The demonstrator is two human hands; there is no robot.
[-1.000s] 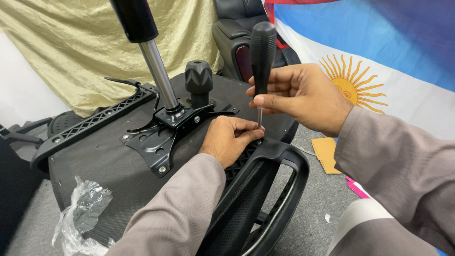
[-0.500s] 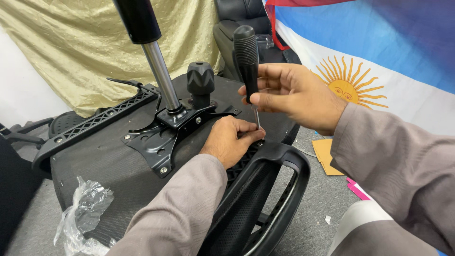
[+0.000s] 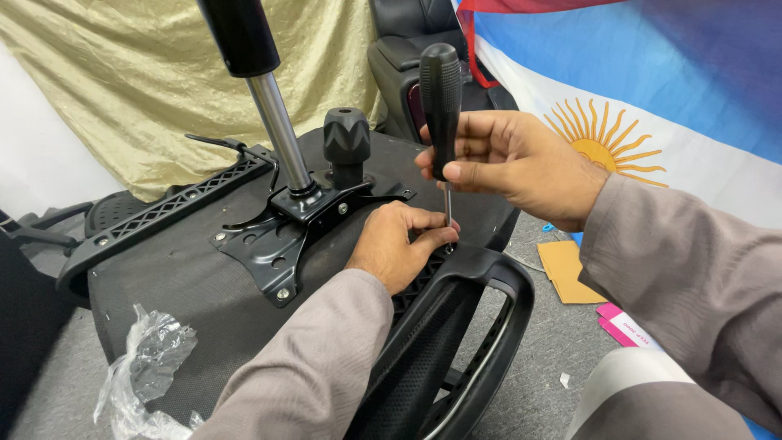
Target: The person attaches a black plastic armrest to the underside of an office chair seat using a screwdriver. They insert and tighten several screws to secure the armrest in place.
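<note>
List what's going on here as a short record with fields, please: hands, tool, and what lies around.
Right hand: grips the black handle of a screwdriver, held upright, tip down at the armrest bracket.
Left hand: fingers pinched at the screwdriver's tip, resting on the armrest.
Work piece: upturned office chair seat with metal mounting plate and gas cylinder.
Nearby: black knob, crumpled clear plastic bag, cardboard piece on the floor.
Backdrop: gold cloth, blue and white flag with a sun.

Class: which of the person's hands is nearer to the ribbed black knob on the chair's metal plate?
Left. The left hand rests just below and right of the knob; the right hand, gripping the screwdriver, is farther right.
</note>
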